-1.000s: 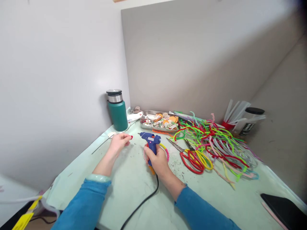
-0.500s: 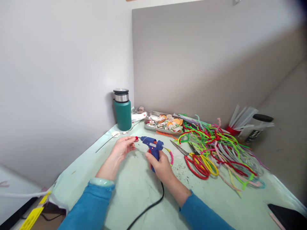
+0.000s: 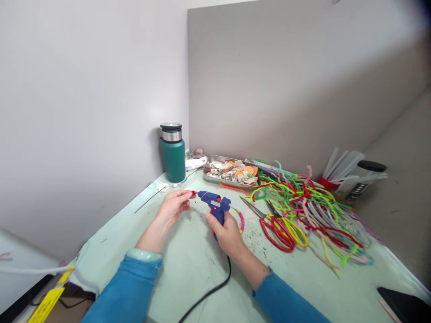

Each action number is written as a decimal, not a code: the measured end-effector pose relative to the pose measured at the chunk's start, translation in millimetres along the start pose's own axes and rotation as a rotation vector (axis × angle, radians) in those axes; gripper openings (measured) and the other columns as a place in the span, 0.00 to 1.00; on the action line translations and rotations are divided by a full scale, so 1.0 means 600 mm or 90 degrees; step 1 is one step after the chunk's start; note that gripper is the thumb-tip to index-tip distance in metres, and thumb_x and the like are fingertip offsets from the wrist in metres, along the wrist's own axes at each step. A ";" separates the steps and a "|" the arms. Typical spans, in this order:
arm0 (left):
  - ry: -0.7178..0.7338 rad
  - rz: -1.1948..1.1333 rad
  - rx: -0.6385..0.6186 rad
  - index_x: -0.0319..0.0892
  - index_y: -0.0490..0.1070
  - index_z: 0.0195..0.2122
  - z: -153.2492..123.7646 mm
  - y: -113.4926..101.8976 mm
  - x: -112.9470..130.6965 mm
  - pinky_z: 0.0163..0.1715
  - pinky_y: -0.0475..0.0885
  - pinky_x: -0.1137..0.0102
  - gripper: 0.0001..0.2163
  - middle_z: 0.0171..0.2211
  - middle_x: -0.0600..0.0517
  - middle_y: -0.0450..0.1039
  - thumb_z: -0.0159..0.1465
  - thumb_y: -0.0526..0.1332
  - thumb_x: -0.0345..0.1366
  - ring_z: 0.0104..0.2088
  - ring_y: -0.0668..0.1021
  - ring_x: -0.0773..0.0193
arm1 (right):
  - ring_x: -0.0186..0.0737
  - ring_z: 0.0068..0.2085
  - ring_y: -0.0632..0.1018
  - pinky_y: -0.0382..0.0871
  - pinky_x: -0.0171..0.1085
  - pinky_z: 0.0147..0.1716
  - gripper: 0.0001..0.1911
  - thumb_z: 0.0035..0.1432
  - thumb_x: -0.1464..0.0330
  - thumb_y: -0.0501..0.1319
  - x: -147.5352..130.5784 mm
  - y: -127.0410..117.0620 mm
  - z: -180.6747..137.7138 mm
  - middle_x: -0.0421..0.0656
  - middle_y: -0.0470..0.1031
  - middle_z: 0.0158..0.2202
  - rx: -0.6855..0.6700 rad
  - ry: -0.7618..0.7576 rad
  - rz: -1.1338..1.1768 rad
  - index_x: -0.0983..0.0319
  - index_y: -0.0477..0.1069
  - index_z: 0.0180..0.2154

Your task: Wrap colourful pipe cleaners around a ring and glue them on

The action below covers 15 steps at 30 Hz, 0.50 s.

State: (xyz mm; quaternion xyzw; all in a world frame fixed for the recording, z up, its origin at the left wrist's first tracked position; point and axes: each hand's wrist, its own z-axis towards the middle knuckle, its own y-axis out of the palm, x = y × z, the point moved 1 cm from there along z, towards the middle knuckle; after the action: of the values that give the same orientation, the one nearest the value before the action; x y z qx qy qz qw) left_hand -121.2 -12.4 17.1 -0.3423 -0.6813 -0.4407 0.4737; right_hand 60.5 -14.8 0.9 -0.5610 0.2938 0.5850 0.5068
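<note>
My right hand (image 3: 227, 231) is wrapped round the handle of a blue hot glue gun (image 3: 213, 200), with a clear glue stick at its back and a small light lit on its side. The gun's nozzle points left, at a small red piece (image 3: 193, 194) pinched between the fingertips of my left hand (image 3: 175, 206). Nozzle and red piece are very close; whether they touch I cannot tell. A black cord (image 3: 215, 287) runs down from the gun's handle. Just right of the gun lies a curved pink and yellow fuzzy strip (image 3: 241, 220), partly hidden.
A green bottle (image 3: 173, 159) stands at the back left, beside a metal tray (image 3: 222, 183) of small cut pieces. Red-handled scissors (image 3: 278, 235) and yellow-handled ones (image 3: 292, 231) lie near tangled pipe cleaners (image 3: 313, 202). Glue sticks (image 3: 343, 168), a black-lidded jar (image 3: 368, 172) and a black object (image 3: 407, 303) are rightward.
The view has shifted very slightly. Both hands keep nearly the same pose, the glue gun's nozzle still at the red piece.
</note>
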 end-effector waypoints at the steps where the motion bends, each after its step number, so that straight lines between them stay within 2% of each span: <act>1: 0.000 0.000 0.000 0.35 0.73 0.29 0.000 0.000 0.000 0.21 0.68 0.76 0.09 0.29 0.49 0.75 0.47 0.67 0.33 0.19 0.69 0.75 | 0.36 0.22 0.69 0.62 0.33 0.22 0.15 0.54 0.57 0.57 0.001 0.000 0.000 0.38 0.69 0.20 -0.001 0.000 -0.001 0.62 0.69 0.35; 15: -0.005 0.002 0.003 0.35 0.73 0.29 0.001 0.001 0.002 0.19 0.67 0.76 0.11 0.29 0.48 0.75 0.45 0.69 0.34 0.19 0.68 0.75 | 0.38 0.25 0.71 0.63 0.33 0.24 0.15 0.53 0.59 0.57 -0.005 -0.002 0.000 0.41 0.71 0.22 0.024 -0.005 -0.006 0.63 0.70 0.37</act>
State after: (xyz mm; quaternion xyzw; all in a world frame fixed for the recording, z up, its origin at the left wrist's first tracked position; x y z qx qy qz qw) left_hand -121.1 -11.3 18.1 -0.3437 -0.6838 -0.4370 0.4725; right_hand 61.3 -15.2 3.9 -0.5505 0.3000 0.5792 0.5210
